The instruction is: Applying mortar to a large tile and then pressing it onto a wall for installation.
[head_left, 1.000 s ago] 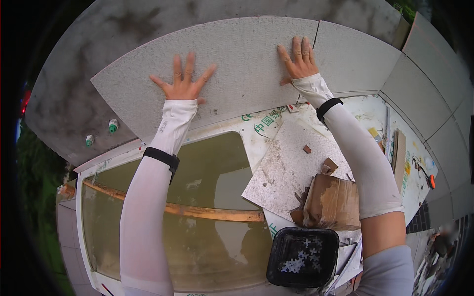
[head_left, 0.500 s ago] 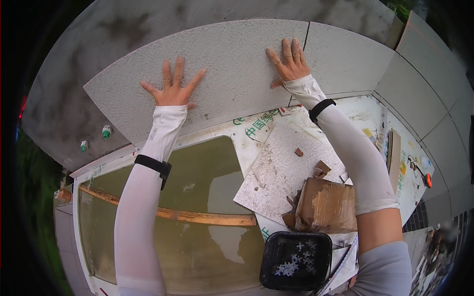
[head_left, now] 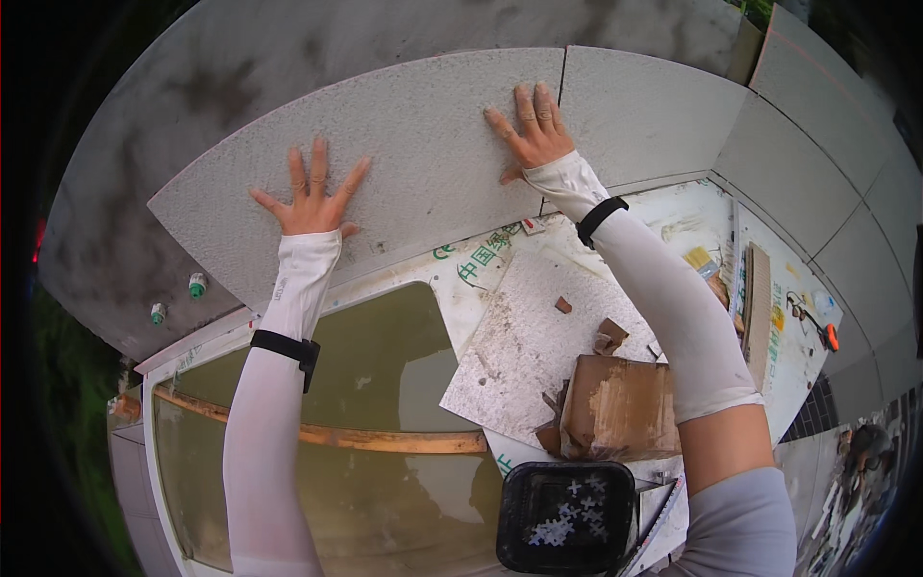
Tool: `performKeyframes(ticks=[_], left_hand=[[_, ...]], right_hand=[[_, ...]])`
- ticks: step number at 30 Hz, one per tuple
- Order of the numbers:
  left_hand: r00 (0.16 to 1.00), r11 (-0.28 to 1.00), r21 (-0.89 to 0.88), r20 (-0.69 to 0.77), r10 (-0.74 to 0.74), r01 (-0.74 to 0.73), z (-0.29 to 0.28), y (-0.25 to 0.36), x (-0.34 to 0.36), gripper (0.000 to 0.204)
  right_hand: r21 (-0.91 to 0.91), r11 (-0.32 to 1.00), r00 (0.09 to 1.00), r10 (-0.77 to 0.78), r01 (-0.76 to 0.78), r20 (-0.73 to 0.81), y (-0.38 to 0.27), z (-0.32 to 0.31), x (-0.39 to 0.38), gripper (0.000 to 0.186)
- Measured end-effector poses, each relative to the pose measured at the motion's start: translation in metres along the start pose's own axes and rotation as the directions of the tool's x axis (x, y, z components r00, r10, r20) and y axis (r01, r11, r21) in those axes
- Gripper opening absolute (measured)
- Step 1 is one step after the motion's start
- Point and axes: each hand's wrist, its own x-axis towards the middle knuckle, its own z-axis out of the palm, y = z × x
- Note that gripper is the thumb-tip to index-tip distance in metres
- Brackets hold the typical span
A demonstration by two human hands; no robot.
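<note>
A large light-grey textured tile [head_left: 413, 130] stands against the wall above the white ledge. Both my palms press on its face. My left hand [head_left: 312, 192] lies on the tile's left half, fingers spread. Near its right edge, beside the dark joint, rests my right hand [head_left: 535, 135], fingers stretched out and thumb apart. Across that joint a second grey tile [head_left: 644, 120] continues to the corner. White sleeves and black wrist straps cover my forearms.
Below lies a water-filled tub [head_left: 385, 327] with a wooden strip [head_left: 385, 439] across it. A black tray [head_left: 514, 514] holds white cross spacers; near it are a cardboard box [head_left: 620, 409] and a loose tile [head_left: 519, 332]. Green-capped pipe stubs [head_left: 197, 285] protrude from the wall.
The whole view has shifted slightly, so the tile and my hands appear a little lower and further left. Both hands stay spread on the same tile.
</note>
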Motion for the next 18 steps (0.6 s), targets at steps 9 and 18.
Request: performKeyframes(ticks=[9, 18], left_hand=[[0.998, 0.998, 0.022, 0.02, -0.055, 0.054, -0.006, 0.01, -0.008, 0.116], [0.981, 0.98, -0.037, 0.017, -0.195, 0.195, -0.001, 0.05, 0.014, 0.129]], right_hand=[[0.109, 0.994, 0.999, 0.021, -0.024, 0.025, -0.011, -0.008, -0.001, 0.122], [0.147, 0.989, 1.0, 0.009, -0.007, -0.011, -0.009, -0.002, -0.002, 0.123]])
